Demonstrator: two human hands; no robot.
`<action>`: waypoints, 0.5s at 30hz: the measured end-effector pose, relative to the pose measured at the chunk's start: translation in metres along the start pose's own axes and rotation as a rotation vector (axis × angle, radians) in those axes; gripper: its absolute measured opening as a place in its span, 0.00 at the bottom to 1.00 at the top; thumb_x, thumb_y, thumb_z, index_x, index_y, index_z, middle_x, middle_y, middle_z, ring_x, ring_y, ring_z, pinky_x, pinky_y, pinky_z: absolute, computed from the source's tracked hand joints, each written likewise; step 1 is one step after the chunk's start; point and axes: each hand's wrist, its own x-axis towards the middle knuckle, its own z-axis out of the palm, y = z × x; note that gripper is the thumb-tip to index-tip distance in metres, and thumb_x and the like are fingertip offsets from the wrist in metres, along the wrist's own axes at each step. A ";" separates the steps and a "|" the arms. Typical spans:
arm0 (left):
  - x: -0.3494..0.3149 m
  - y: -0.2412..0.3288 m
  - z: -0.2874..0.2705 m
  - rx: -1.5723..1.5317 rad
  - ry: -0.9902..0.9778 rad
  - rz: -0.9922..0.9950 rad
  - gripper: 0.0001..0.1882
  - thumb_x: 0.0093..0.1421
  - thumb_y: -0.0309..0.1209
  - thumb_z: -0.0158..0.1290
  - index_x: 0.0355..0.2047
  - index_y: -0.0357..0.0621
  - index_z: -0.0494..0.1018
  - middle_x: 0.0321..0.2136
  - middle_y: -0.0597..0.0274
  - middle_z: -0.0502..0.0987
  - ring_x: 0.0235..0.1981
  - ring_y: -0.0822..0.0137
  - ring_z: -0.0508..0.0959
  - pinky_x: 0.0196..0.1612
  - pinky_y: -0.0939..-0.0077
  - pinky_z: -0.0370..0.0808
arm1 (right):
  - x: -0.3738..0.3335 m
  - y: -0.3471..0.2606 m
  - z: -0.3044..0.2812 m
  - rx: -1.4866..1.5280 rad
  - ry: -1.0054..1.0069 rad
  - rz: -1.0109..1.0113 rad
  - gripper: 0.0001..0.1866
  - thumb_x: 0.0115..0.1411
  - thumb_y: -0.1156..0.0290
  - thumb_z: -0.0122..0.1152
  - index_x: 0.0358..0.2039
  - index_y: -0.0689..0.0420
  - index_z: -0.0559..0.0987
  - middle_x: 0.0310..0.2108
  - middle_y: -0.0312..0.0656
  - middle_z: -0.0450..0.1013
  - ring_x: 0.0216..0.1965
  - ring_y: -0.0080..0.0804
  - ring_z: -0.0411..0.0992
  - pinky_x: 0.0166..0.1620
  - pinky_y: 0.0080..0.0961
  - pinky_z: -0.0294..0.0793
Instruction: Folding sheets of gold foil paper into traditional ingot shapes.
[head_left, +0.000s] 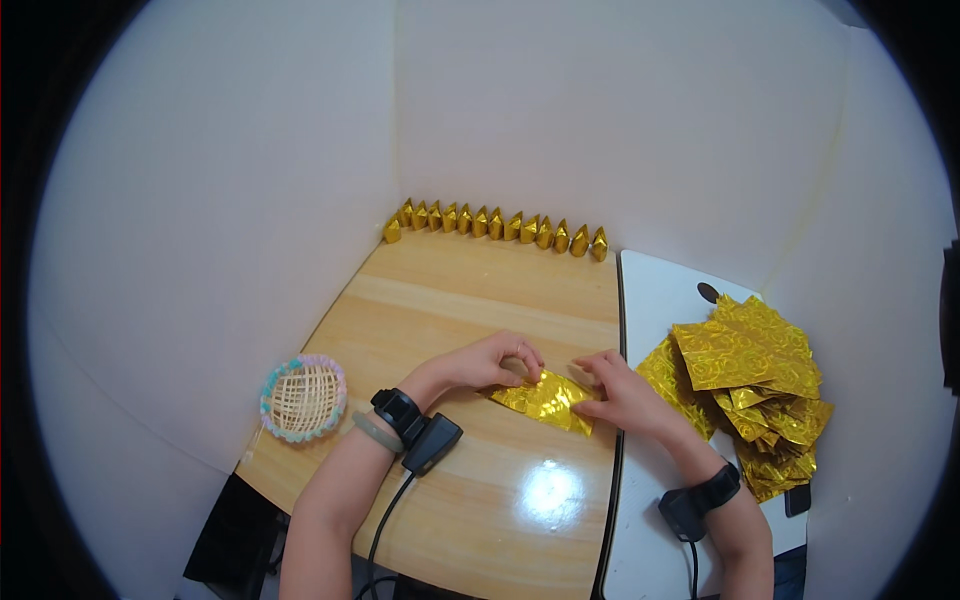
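A folded strip of shiny gold foil paper point(550, 402) lies slantwise on the wooden table in front of me. My left hand point(487, 362) has its fingers curled together at the strip's upper left edge, pinching it. At the other end is my right hand point(628, 396), thumb touching the foil and fingers spread away from the thumb. The fingertips' exact contact underneath is hidden. A black strapped device with a cable sits on each wrist.
Several folded gold foil pieces point(495, 224) stand in a row along the table's back edge. A small woven basket point(303, 398) with a pastel rim is at left. Gold foil sheets point(745, 365) are heaped on the white surface point(650, 500) at right. Pale walls enclose the table.
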 end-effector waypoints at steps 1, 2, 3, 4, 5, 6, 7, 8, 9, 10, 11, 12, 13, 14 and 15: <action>0.001 0.000 0.001 -0.003 0.000 -0.002 0.07 0.46 0.21 0.54 0.26 0.46 0.78 0.38 0.66 0.73 0.46 0.65 0.67 0.55 0.71 0.58 | -0.001 0.000 -0.003 0.001 -0.003 0.002 0.26 0.49 0.67 0.61 0.49 0.58 0.68 0.38 0.47 0.68 0.40 0.41 0.69 0.44 0.29 0.68; 0.002 0.000 0.000 0.031 -0.020 0.000 0.07 0.47 0.21 0.54 0.26 0.47 0.78 0.39 0.65 0.72 0.46 0.65 0.67 0.55 0.71 0.58 | -0.002 0.002 -0.008 -0.061 -0.062 -0.008 0.27 0.49 0.66 0.62 0.50 0.57 0.67 0.38 0.46 0.68 0.38 0.39 0.70 0.42 0.27 0.69; 0.002 0.001 -0.001 0.066 -0.040 0.001 0.06 0.47 0.22 0.54 0.26 0.47 0.78 0.40 0.65 0.71 0.46 0.65 0.66 0.55 0.71 0.58 | -0.001 0.003 -0.011 -0.123 -0.122 -0.018 0.28 0.49 0.65 0.63 0.50 0.57 0.67 0.39 0.46 0.68 0.37 0.38 0.71 0.41 0.25 0.71; 0.001 0.001 -0.001 0.067 -0.040 0.000 0.06 0.47 0.22 0.54 0.26 0.47 0.78 0.40 0.65 0.71 0.46 0.65 0.66 0.55 0.71 0.58 | 0.001 0.002 -0.013 -0.121 -0.122 -0.019 0.28 0.49 0.65 0.63 0.50 0.57 0.67 0.39 0.46 0.68 0.37 0.38 0.71 0.41 0.25 0.71; 0.001 0.001 -0.001 0.108 -0.043 -0.008 0.07 0.47 0.22 0.54 0.26 0.47 0.78 0.40 0.65 0.72 0.47 0.64 0.66 0.55 0.72 0.58 | 0.003 0.001 -0.015 0.043 -0.190 0.084 0.29 0.48 0.64 0.64 0.51 0.57 0.67 0.39 0.46 0.68 0.37 0.36 0.71 0.42 0.25 0.70; 0.001 0.001 -0.001 0.148 -0.045 -0.016 0.07 0.48 0.22 0.53 0.26 0.48 0.78 0.39 0.65 0.72 0.47 0.64 0.66 0.54 0.72 0.58 | 0.004 0.001 -0.016 0.208 -0.258 0.186 0.31 0.47 0.63 0.65 0.51 0.56 0.66 0.39 0.45 0.68 0.36 0.35 0.71 0.43 0.25 0.70; 0.001 0.000 -0.001 0.147 -0.043 -0.017 0.07 0.48 0.22 0.53 0.26 0.48 0.78 0.39 0.65 0.72 0.47 0.64 0.66 0.54 0.72 0.58 | 0.004 0.007 -0.015 0.208 -0.260 0.185 0.31 0.47 0.63 0.65 0.51 0.56 0.66 0.39 0.45 0.68 0.36 0.35 0.71 0.43 0.25 0.70; 0.001 -0.001 -0.001 0.170 -0.036 -0.003 0.07 0.48 0.22 0.53 0.26 0.48 0.78 0.38 0.65 0.72 0.47 0.64 0.65 0.54 0.72 0.58 | 0.004 0.015 -0.013 0.334 -0.267 0.138 0.32 0.46 0.64 0.67 0.51 0.57 0.66 0.40 0.44 0.68 0.39 0.33 0.69 0.44 0.25 0.69; 0.001 -0.002 -0.001 0.192 -0.028 0.010 0.08 0.48 0.22 0.52 0.26 0.49 0.78 0.37 0.66 0.71 0.47 0.64 0.64 0.54 0.71 0.58 | 0.003 0.020 -0.012 0.461 -0.274 0.089 0.33 0.45 0.64 0.68 0.51 0.58 0.66 0.42 0.42 0.67 0.42 0.31 0.68 0.45 0.25 0.68; 0.001 -0.004 -0.001 0.192 -0.023 0.012 0.08 0.48 0.22 0.52 0.26 0.49 0.78 0.37 0.66 0.71 0.47 0.64 0.64 0.54 0.71 0.58 | 0.001 0.022 -0.011 0.456 -0.276 0.087 0.33 0.45 0.64 0.68 0.51 0.58 0.66 0.42 0.42 0.67 0.42 0.31 0.68 0.45 0.25 0.68; 0.001 -0.006 -0.002 0.223 0.009 0.026 0.08 0.48 0.22 0.53 0.27 0.49 0.78 0.36 0.66 0.71 0.46 0.64 0.64 0.54 0.71 0.58 | 0.001 0.023 -0.012 0.215 -0.167 -0.148 0.33 0.45 0.64 0.69 0.51 0.58 0.66 0.44 0.43 0.65 0.44 0.32 0.67 0.46 0.25 0.67; 0.000 -0.007 -0.003 0.255 0.041 0.040 0.08 0.48 0.22 0.53 0.27 0.49 0.78 0.35 0.66 0.71 0.46 0.63 0.64 0.54 0.70 0.58 | 0.000 0.023 -0.011 -0.027 -0.055 -0.380 0.34 0.44 0.64 0.69 0.51 0.59 0.66 0.46 0.43 0.64 0.45 0.32 0.66 0.47 0.25 0.67; -0.001 -0.009 -0.004 0.256 0.048 0.040 0.08 0.48 0.22 0.53 0.27 0.49 0.78 0.35 0.66 0.71 0.46 0.63 0.64 0.54 0.70 0.58 | 0.000 0.020 -0.011 -0.030 -0.058 -0.385 0.34 0.44 0.64 0.69 0.51 0.59 0.66 0.46 0.43 0.64 0.45 0.32 0.66 0.47 0.25 0.67; -0.001 -0.010 -0.005 0.270 0.075 0.026 0.08 0.47 0.23 0.54 0.27 0.49 0.78 0.35 0.66 0.71 0.46 0.63 0.64 0.54 0.70 0.58 | -0.002 0.016 -0.009 -0.079 -0.047 -0.309 0.36 0.44 0.63 0.69 0.52 0.60 0.65 0.46 0.47 0.63 0.47 0.36 0.65 0.49 0.27 0.66; -0.001 -0.011 -0.005 0.284 0.102 0.012 0.07 0.46 0.23 0.55 0.27 0.49 0.78 0.35 0.66 0.71 0.47 0.63 0.63 0.54 0.70 0.58 | -0.002 0.013 -0.007 -0.128 -0.035 -0.233 0.38 0.43 0.63 0.70 0.52 0.61 0.64 0.47 0.50 0.62 0.49 0.40 0.64 0.51 0.28 0.65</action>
